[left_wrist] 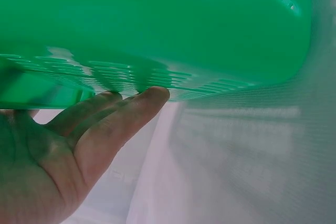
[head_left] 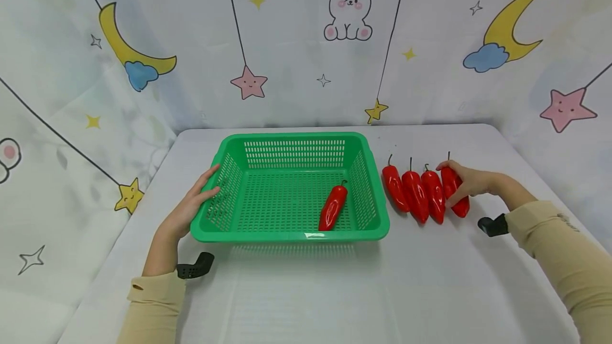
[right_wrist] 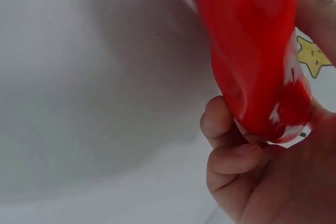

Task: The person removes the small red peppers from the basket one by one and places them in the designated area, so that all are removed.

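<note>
My left hand (head_left: 184,208) rests at the left side of a green plastic basket (head_left: 287,236), fingertips at the rim. In the left wrist view its fingers (left_wrist: 118,132) lie fairly straight against the slotted outer wall (left_wrist: 220,83). Inside the basket, toward its right, lies one red chili pepper (head_left: 333,207) with a dark stem. To the right of the basket, my right hand (head_left: 473,182) holds another red pepper (head_left: 461,207) from above. The right wrist view shows curled fingers at the lower end of this held pepper (right_wrist: 257,66).
Three more red peppers, the leftmost (head_left: 394,189), the middle one (head_left: 415,195) and the one nearest my right hand (head_left: 433,195), lie side by side between basket and hand. A white cloth covers the table (head_left: 306,296). Behind it hangs a patterned curtain (head_left: 296,31).
</note>
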`<act>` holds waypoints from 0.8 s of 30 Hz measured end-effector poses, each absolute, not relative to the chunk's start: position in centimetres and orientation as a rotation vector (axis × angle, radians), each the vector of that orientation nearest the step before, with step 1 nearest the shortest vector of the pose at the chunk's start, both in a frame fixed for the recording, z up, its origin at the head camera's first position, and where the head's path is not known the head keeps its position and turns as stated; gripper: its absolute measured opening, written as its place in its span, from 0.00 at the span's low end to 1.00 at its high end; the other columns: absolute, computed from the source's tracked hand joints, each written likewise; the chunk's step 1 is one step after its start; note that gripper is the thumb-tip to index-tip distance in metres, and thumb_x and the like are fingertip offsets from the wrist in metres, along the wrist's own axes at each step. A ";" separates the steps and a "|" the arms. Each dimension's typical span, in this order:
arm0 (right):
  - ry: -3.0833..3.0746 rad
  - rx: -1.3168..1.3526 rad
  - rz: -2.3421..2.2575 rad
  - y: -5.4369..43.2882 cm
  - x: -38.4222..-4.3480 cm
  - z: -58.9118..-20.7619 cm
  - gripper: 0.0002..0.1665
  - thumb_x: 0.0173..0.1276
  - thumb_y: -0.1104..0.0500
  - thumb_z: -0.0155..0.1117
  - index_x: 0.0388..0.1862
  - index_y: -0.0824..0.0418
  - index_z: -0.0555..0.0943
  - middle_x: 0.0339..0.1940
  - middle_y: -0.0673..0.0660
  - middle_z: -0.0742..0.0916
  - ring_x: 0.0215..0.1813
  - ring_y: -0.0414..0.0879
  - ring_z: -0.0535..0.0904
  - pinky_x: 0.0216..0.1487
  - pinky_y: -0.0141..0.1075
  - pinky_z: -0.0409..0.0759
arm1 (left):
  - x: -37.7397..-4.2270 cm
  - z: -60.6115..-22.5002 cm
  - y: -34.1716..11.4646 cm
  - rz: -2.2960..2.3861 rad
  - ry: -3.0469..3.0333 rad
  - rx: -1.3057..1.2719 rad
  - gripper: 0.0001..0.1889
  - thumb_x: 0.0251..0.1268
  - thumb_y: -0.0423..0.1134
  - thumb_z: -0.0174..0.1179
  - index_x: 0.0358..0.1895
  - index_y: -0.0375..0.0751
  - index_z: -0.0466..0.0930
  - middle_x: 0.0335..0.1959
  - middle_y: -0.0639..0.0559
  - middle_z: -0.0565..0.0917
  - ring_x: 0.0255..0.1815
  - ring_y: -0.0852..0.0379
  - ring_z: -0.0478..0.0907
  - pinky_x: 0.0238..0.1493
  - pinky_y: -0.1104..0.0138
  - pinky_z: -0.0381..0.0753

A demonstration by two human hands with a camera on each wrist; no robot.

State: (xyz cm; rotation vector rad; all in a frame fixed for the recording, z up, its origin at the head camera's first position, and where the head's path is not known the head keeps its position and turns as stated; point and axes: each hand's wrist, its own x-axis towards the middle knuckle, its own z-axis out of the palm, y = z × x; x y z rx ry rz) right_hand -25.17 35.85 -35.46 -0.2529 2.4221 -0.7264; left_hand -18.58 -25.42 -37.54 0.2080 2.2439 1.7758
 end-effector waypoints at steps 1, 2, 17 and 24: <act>2.421 -0.248 -0.726 35.8 -25.2 -35.6 0.58 0.44 0.56 0.76 0.63 0.66 0.47 0.53 0.71 0.65 0.55 0.69 0.60 0.40 0.48 0.77 | -18.6 -37.5 -25.4 1.773 2.246 0.209 0.30 0.73 0.45 0.40 0.73 0.58 0.38 0.72 0.49 0.33 0.63 0.39 0.52 0.44 0.68 0.70; 2.417 -0.246 -0.732 35.8 -25.2 -35.7 0.58 0.44 0.56 0.76 0.63 0.66 0.47 0.53 0.71 0.65 0.55 0.69 0.60 0.40 0.48 0.77 | -18.6 -37.5 -25.4 1.772 2.247 0.209 0.30 0.73 0.45 0.40 0.73 0.58 0.38 0.72 0.49 0.33 0.63 0.39 0.52 0.44 0.68 0.70; 2.353 -0.201 -0.730 35.6 -25.9 -36.2 0.60 0.44 0.55 0.76 0.66 0.65 0.45 0.57 0.74 0.60 0.58 0.71 0.54 0.43 0.54 0.74 | -18.6 -37.4 -25.4 1.769 2.253 0.202 0.30 0.74 0.45 0.39 0.73 0.59 0.38 0.73 0.48 0.34 0.61 0.39 0.54 0.43 0.68 0.71; 2.322 -0.173 -0.728 35.8 -26.2 -36.7 0.63 0.44 0.54 0.77 0.67 0.66 0.43 0.57 0.75 0.59 0.58 0.72 0.52 0.43 0.51 0.75 | -18.5 -37.3 -25.4 1.761 2.261 0.199 0.30 0.74 0.45 0.39 0.73 0.59 0.39 0.73 0.50 0.33 0.63 0.40 0.51 0.45 0.68 0.70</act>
